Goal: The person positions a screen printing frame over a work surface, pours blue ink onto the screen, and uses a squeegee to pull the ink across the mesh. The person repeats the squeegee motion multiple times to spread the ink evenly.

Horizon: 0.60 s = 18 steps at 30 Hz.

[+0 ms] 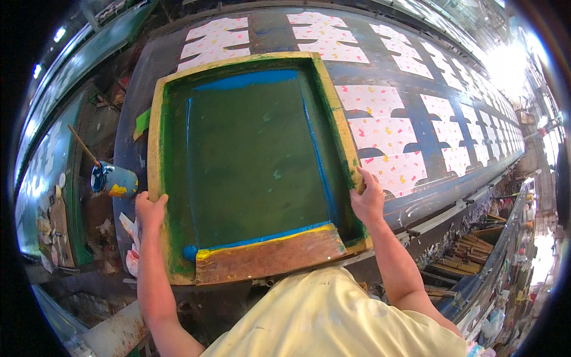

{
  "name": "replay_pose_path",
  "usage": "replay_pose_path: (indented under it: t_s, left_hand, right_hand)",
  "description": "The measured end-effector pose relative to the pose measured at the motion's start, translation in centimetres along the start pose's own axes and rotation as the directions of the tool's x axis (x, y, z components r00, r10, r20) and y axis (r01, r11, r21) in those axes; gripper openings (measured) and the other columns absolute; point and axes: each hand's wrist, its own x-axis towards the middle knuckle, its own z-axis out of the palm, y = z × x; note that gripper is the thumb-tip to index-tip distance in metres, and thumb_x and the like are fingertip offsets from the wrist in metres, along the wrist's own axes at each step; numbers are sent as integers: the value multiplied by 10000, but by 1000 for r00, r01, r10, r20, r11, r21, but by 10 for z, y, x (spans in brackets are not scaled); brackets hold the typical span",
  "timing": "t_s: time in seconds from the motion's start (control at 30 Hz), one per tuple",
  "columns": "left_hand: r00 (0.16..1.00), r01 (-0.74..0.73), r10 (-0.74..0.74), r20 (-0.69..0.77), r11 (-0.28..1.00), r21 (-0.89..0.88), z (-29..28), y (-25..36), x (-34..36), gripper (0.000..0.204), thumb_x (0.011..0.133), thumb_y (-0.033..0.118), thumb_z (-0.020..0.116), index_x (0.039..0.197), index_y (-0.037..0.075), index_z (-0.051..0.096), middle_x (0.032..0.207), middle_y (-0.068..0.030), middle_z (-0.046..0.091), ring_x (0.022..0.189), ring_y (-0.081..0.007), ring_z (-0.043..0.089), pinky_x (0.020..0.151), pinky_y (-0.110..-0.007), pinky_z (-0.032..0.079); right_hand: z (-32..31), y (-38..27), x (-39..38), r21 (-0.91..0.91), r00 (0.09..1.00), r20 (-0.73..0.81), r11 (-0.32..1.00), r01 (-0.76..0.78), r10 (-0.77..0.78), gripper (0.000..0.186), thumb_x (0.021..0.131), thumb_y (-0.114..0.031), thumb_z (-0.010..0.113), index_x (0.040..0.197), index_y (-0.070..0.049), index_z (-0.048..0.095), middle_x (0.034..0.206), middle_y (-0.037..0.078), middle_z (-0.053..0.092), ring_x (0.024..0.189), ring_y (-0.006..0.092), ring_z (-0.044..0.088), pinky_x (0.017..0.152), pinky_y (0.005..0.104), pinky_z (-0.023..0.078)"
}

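Note:
A large screen printing frame (256,154) with green mesh and wooden sides lies in front of me on the long table. My left hand (151,208) grips its left side, thumb over the rim. On the opposite side, my right hand (367,195) is closed round the wooden edge. Blue ink (247,80) pools along the far inner end, and thin blue lines run down both sides of the mesh. A wooden squeegee (270,254) with a yellow-stained upper edge rests across the near end, blue ink along its blade.
Rows of white fabric pieces (389,134) with small coloured prints cover the long dark table (428,205). A blue paint can (122,180) with a stick in it stands left of the frame. Wooden frames (470,253) are stacked below right.

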Motion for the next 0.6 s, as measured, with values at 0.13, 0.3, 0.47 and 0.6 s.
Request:
replay_pose_path:
  t_s: [0.13,0.3,0.47,0.6]
  left_hand:
    - [998,-47,49,-40,998,40,-23,3,10,421,817,222,950,1084,-46,765,1150,-232,713,1099,-451,687,977,-519,537]
    - [991,-108,108,-78,994,4,-33,25,22,408,814,194,947,1081,-59,770,1146,-218,710,1085,-430,685,978,-506,529]
    - [996,-79,73,-43,985,-152,-12,73,12,366,813,188,946,1038,-52,787,1096,-201,709,1029,-403,686,950,-502,533]
    - [988,-127,116,-104,986,-106,29,140,-21,369,796,221,959,998,-40,795,1055,-192,698,1001,-402,687,923,-502,537]
  right_hand:
    - [-2,0,0,83,1000,-7,996,-24,24,635,827,-32,831,1440,-145,711,1215,191,724,1185,430,706,1016,512,581]
    - [-24,5,11,140,998,-65,990,31,-22,568,822,-49,827,1378,-132,747,1177,183,735,1140,427,720,997,518,587]
    - [-63,45,49,100,986,-157,993,62,-45,486,819,-32,831,1300,-96,807,1179,161,756,985,341,760,914,436,612]
    - [-93,105,80,149,988,-150,989,-15,37,490,830,0,812,1312,-88,804,1192,154,758,1026,310,778,944,406,623]
